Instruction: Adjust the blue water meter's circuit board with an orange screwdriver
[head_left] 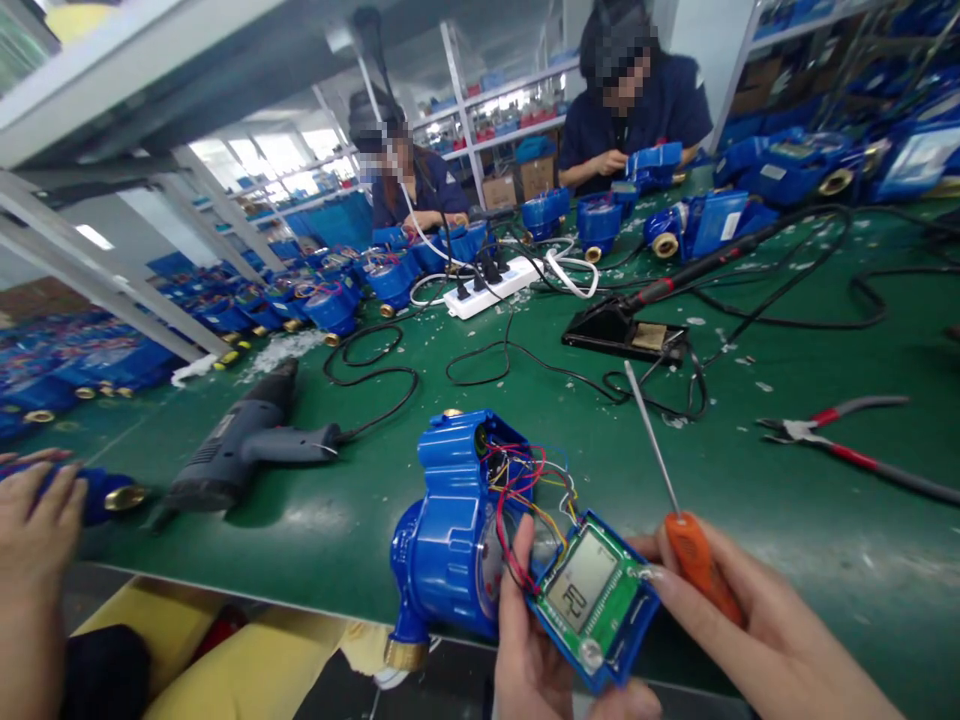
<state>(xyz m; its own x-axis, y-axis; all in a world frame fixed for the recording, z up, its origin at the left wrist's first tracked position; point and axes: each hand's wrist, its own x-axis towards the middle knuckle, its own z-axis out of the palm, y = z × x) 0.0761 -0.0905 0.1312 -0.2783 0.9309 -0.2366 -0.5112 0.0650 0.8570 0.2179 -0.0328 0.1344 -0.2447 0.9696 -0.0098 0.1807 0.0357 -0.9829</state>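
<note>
Green matting covers the workbench [825,540], littered with white scraps and black cables; metal shelving and rows of blue housings fill the background, where two people in dark jackets work. Blue plastic water meter [450,530] with brass fittings sits at the near edge, coloured wires running to a green display board [592,590]. Left hand [532,660] grips the board from below. Right hand [757,640] clasps an orange-handled screwdriver [679,515], thin steel shaft pointing up. Grey drill [240,445] lies left; red-handled pliers [840,440] lie right. Another person's hand [34,540] rests at far left.
</note>
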